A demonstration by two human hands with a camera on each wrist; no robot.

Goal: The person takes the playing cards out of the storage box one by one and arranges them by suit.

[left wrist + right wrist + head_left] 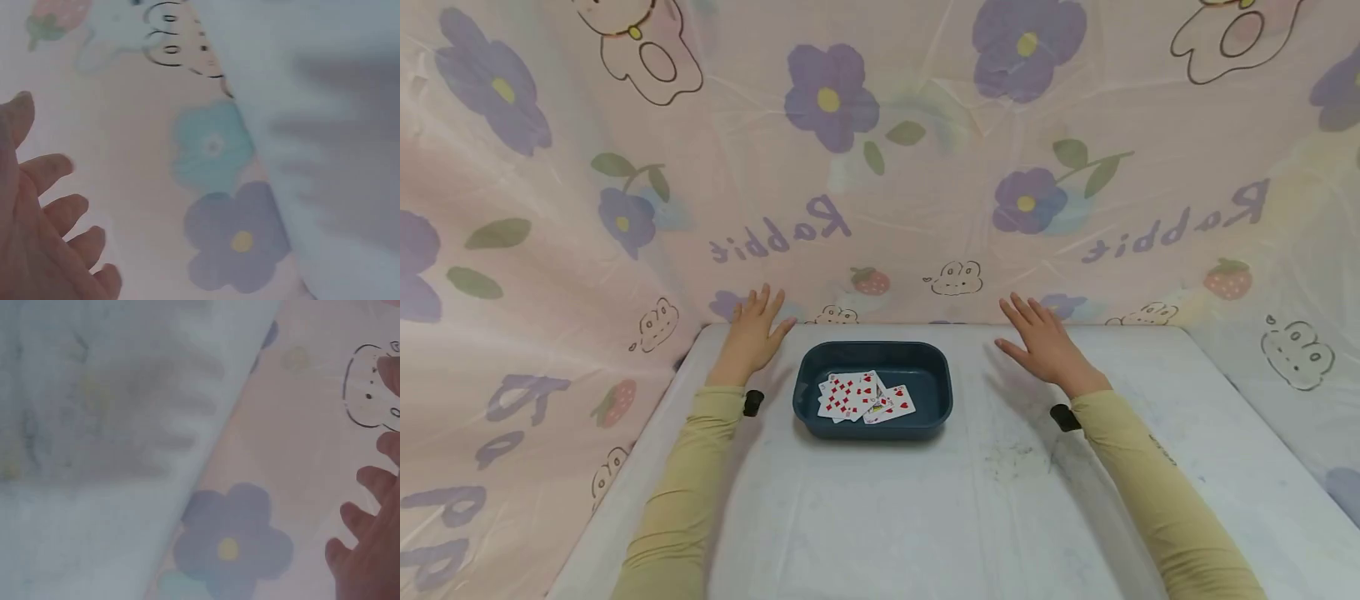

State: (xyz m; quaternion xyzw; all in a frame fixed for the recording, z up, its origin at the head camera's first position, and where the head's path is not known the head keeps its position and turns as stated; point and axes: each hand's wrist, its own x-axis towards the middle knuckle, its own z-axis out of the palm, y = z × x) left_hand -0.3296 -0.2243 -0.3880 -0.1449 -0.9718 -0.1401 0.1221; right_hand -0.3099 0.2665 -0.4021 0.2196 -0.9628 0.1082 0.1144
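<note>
In the head view a dark blue rectangular tray (pixel 872 431) sits on the white table. Several playing cards (pixel 848 396) lie loosely piled inside it, face up, with red hearts and diamonds showing. To the tray's left, my left hand (pixel 752 337) is held above the table with fingers spread, touching nothing. On the other side my right hand (pixel 1041 342) is raised in the same way, fingers apart and holding nothing. Both wrist views show the left hand (pixel 47 231) and the right hand (pixel 372 525) with extended fingers. The lower cards are partly hidden by those on top.
A white-covered table (pixel 880 517) stretches beneath both arms. Behind it and at both sides hangs a pink curtain (pixel 910 208) printed with flowers, rabbits and strawberries. Each wrist carries a small black device (pixel 753 403). Faint dark smudges (pixel 1018 461) mark the cover right of the tray.
</note>
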